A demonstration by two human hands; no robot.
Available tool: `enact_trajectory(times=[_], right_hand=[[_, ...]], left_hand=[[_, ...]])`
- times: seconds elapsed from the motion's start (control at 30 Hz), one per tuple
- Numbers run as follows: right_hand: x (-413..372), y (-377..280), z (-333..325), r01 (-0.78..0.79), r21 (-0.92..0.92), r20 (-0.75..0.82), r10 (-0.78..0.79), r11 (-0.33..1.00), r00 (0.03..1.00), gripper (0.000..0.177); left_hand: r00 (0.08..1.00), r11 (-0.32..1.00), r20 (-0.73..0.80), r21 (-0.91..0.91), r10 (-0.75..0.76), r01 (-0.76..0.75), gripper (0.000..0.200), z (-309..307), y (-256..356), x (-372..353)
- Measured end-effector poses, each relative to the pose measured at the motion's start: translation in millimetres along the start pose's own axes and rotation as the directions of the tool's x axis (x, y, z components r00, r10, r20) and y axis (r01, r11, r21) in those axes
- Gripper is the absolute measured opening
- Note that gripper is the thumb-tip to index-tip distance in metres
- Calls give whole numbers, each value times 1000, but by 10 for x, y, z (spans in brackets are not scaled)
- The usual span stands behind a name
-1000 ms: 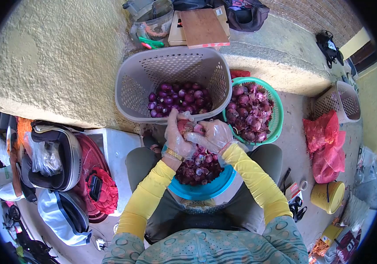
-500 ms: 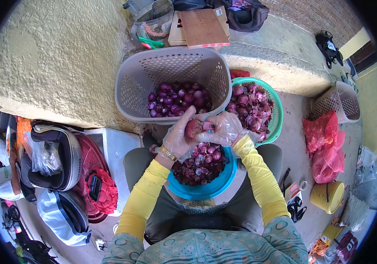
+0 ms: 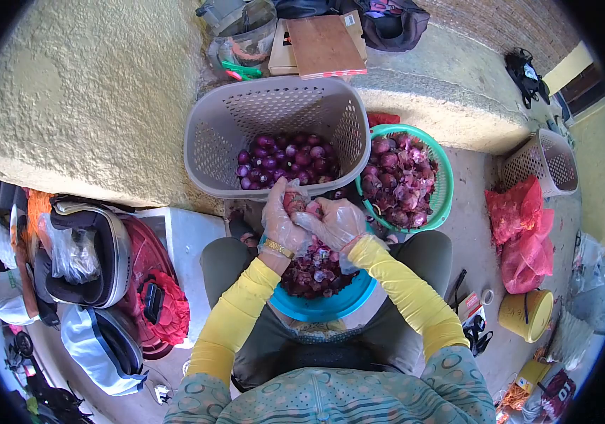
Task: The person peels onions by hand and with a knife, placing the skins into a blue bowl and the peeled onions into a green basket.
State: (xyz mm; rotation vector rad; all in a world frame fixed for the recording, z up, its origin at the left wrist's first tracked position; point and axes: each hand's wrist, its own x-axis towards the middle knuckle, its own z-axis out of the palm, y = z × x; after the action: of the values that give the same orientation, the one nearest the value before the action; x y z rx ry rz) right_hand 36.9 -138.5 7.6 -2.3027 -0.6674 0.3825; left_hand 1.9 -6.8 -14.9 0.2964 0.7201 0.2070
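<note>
My left hand [image 3: 281, 227], in a clear plastic glove and with a gold watch at the wrist, is closed round a red onion [image 3: 293, 203]. My right hand [image 3: 335, 225], gloved too, is closed with its fingertips on the onion's right side; whether a small tool is in it is hidden. Just below both hands, a blue basin [image 3: 367, 290] holds onion skins and some onions. Ahead of them stands a grey perforated basket [image 3: 203, 152] with shiny peeled purple onions in the bottom. To the right is a green colander [image 3: 448, 185] heaped with unpeeled onions and skins.
A white box [image 3: 196, 233] and a red tub [image 3: 148, 247] stand at the left, near a person [image 3: 9, 290]. Red mesh sacks [image 3: 521, 240] and a yellow bucket [image 3: 523, 316] sit at the right. A textured ledge [image 3: 90, 106] runs along the back left.
Both hands have drawn closer together and turned around the onion. My right hand has shifted left and lower, uncovering more of the colander.
</note>
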Motion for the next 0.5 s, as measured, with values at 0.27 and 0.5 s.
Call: enact_trajectory(times=[0.27, 0.5], right_hand=[[171, 162, -286, 44, 86, 170, -58, 995, 984, 56], [178, 254, -412, 364, -137, 141, -345, 921, 928, 65]], left_hand=[[937, 936, 312, 254, 159, -244, 28, 9, 23, -68], [943, 941, 169, 231, -288, 246, 23, -112, 77, 20]])
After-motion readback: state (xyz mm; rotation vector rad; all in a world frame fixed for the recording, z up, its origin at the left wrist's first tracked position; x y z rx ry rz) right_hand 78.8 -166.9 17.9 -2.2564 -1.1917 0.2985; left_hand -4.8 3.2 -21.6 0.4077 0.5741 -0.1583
